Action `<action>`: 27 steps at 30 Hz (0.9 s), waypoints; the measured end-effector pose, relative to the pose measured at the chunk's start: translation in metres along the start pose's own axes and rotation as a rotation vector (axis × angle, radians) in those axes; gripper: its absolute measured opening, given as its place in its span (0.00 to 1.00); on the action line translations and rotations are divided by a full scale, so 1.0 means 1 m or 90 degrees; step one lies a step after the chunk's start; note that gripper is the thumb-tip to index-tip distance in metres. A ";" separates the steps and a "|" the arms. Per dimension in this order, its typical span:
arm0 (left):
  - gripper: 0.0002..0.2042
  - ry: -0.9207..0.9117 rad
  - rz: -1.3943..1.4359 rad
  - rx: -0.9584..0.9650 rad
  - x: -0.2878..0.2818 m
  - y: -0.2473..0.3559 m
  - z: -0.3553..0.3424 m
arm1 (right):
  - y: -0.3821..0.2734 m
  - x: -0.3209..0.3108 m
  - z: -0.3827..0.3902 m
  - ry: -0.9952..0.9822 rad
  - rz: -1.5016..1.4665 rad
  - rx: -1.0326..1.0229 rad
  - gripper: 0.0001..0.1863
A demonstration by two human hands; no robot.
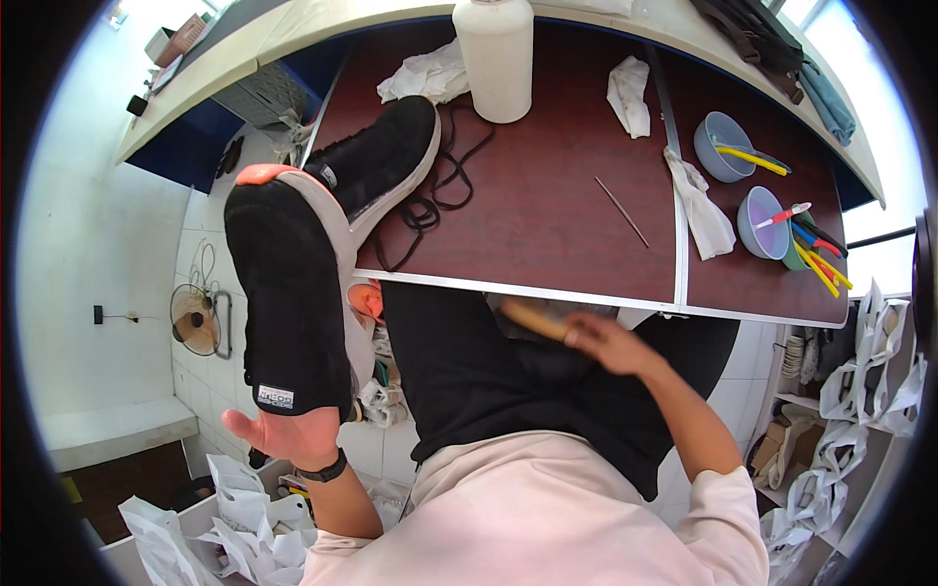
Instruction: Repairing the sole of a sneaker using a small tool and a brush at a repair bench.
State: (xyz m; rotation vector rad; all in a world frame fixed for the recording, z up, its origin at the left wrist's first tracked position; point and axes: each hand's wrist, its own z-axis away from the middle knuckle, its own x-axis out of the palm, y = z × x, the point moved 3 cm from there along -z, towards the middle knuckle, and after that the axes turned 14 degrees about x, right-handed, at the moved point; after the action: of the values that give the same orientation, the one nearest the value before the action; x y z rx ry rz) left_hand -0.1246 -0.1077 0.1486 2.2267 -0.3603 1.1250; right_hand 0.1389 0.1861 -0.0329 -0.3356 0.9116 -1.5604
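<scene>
Tilting could drop the shoe [286, 293] your left hand [285, 437] bears, grip hidden, beside the table [547, 215]. Your right hand [612, 343] clasps a tool [532, 319].

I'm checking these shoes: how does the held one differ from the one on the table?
The held shoe is up on the left hand; the other shoe lies on the table. The held shoe looks larger in view; the other shoe looks smaller and is partly hidden. Both show black uppers and pale sole edges.
</scene>
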 end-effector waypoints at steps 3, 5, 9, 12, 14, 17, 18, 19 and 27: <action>0.45 0.036 -0.008 0.010 -0.001 -0.008 -0.005 | -0.005 0.024 -0.004 -0.044 0.090 -0.069 0.25; 0.45 0.035 -0.001 0.010 0.014 -0.008 -0.008 | -0.003 0.008 -0.028 0.169 0.293 0.009 0.25; 0.45 0.056 -0.029 0.020 0.012 -0.009 -0.012 | -0.019 0.022 -0.027 0.110 -0.079 0.002 0.21; 0.45 0.089 -0.059 0.036 0.010 -0.010 -0.017 | -0.055 0.081 0.016 -0.119 -0.404 0.030 0.21; 0.45 0.093 -0.061 0.047 0.015 -0.010 -0.022 | -0.029 0.080 -0.003 -0.086 -0.349 0.016 0.20; 0.45 0.088 -0.074 0.056 0.022 -0.005 -0.022 | 0.015 0.059 -0.029 0.268 0.157 0.013 0.21; 0.45 0.072 -0.079 0.059 0.023 0.000 -0.022 | -0.004 0.050 -0.010 0.247 0.196 -0.001 0.21; 0.45 0.075 -0.084 0.062 0.024 0.004 -0.020 | -0.022 0.039 0.015 0.226 0.238 -0.013 0.22; 0.46 0.097 -0.063 0.096 0.031 0.011 -0.017 | -0.096 0.092 0.127 0.006 0.367 -0.289 0.21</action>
State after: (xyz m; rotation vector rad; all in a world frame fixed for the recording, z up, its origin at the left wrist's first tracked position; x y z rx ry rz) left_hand -0.1217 -0.1043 0.1857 2.2430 -0.1031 1.2952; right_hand 0.1367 0.0501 0.0916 -0.3444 1.2395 -0.8218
